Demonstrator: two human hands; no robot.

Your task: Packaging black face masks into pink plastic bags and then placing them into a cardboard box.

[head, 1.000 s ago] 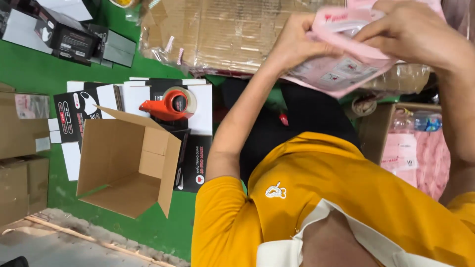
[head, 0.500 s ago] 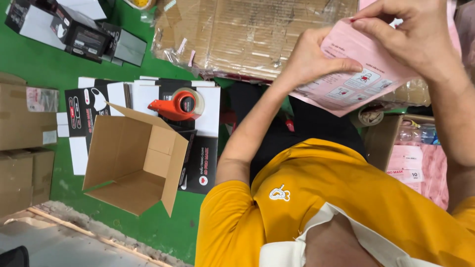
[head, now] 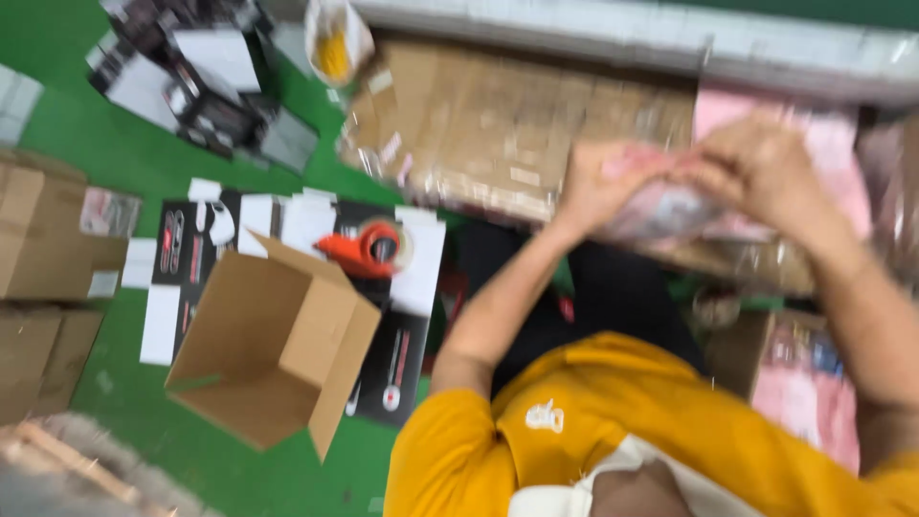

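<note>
Both my hands are raised in front of me on a pink flat packet in clear wrap, which is blurred. My left hand grips its left end. Its upper right part is covered and gripped by my right hand. Behind the packet lies a plastic-wrapped bundle of brown cardboard. My yellow shirt fills the bottom of the view.
An open, empty cardboard box lies on the green floor at lower left. An orange tape dispenser rests on black-and-white flat cartons. Closed cardboard boxes stack at far left. More pink packets sit in a box at right.
The pink packet was held flat and open before; now my hands are closer together and it looks bunched. The view has swung and blurred.
</note>
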